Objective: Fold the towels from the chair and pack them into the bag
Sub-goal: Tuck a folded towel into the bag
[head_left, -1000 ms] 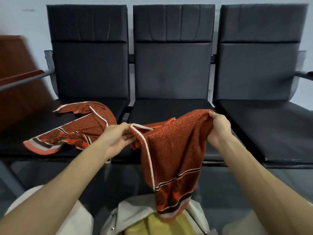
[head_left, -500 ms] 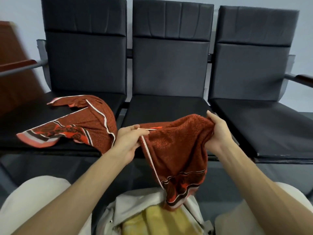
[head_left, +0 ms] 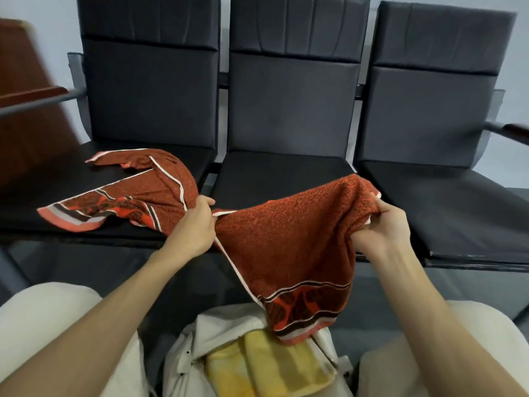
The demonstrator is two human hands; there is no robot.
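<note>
- held towel (head_left: 289, 239): rust-red speckle, white edging, black-and-orange patterned border
- second towel (head_left: 134, 196): same rust-red with striped border
- bag (head_left: 223, 333): off-white
- folded towel (head_left: 269, 365) inside: yellow
- chairs (head_left: 286, 110): dark grey

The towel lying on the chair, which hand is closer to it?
Left. The left hand is right next to the chair towel, pinching one end of the held towel. The right hand holds the other end, well off to the right.

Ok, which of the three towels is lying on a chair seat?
The crumpled red towel on the left seat. The other red towel hangs between the left hand and right hand, and the yellow towel sits in the white bag.
</note>
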